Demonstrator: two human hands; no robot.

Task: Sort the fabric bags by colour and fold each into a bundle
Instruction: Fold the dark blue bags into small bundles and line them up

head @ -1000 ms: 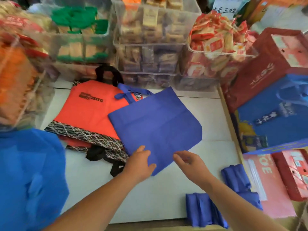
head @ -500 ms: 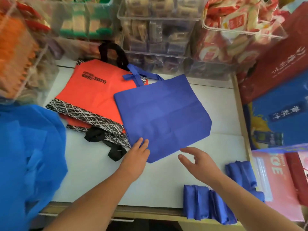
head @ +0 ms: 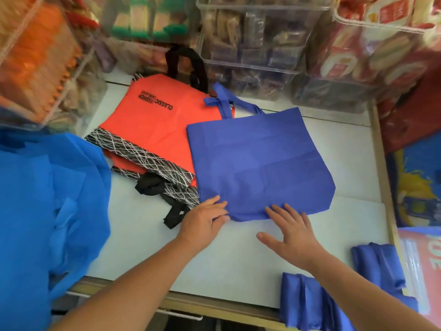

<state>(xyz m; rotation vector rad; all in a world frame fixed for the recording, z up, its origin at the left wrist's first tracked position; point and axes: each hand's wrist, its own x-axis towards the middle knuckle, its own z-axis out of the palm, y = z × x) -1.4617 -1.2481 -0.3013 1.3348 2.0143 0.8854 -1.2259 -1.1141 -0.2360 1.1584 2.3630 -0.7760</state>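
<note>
A dark blue fabric bag [head: 260, 161] lies flat on the white table [head: 238, 254], handles pointing away, overlapping an orange bag [head: 155, 130] with a black-and-white patterned band and black handles. My left hand [head: 202, 223] pinches the blue bag's near left corner. My right hand [head: 291, 235] rests flat, fingers spread, its fingertips on the bag's near edge. Folded dark blue bundles [head: 307, 304] lie at the table's near right corner.
A heap of lighter blue fabric [head: 47, 211] fills the left side. Clear bins of packaged snacks [head: 250, 44] line the back of the table. Red and blue printed bags [head: 415, 139] stand along the right edge.
The blue bag has shifted toward me and squared up. My left hand took hold of its near corner and my right hand came down onto the near edge.
</note>
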